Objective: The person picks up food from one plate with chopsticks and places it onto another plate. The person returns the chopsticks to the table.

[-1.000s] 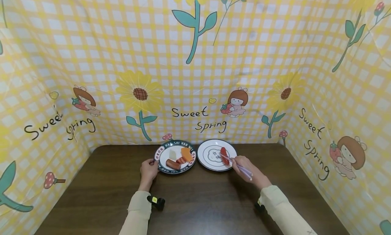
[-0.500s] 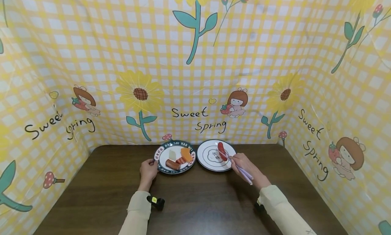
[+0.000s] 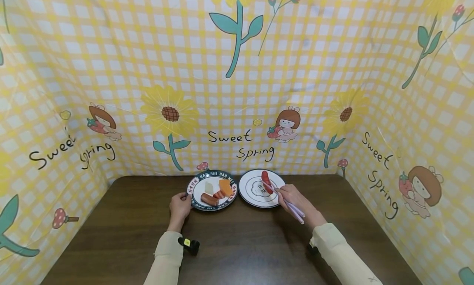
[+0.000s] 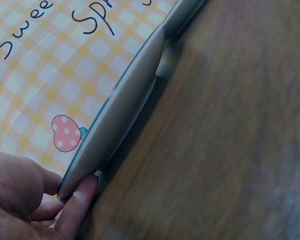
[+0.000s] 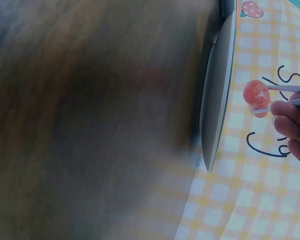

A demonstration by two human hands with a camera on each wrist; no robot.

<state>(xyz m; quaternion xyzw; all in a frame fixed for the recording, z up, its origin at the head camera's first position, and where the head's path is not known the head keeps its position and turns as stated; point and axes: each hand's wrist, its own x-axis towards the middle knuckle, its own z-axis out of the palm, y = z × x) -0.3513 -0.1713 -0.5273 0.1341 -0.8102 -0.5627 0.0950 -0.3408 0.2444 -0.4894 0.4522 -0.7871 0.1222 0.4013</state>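
Note:
My left hand (image 3: 180,206) pinches the left rim of a green-bordered plate (image 3: 199,190); the left wrist view has the thumb above and a finger under the plate's edge (image 4: 110,110). On that plate lie a brown sausage piece (image 3: 209,199), a small red-and-white piece (image 3: 219,194), an orange slice (image 3: 226,187) and a pale piece (image 3: 209,188). With my right hand (image 3: 299,202) I hold lilac chopsticks (image 3: 295,212). Their tips grip a red sausage (image 3: 265,181) over the white plate (image 3: 247,190). In the right wrist view the sausage (image 5: 256,97) appears raised above the plate's rim.
The two plates stand side by side, nearly touching, near the far edge of a dark brown wooden table (image 3: 237,244). A yellow checked cloth (image 3: 229,95) with sunflowers and lettering hangs behind and on both sides.
The sausage in the chopsticks has moved left and a little away from me over the white plate, turning slightly. My right hand has shifted slightly with it. My left hand stays put.

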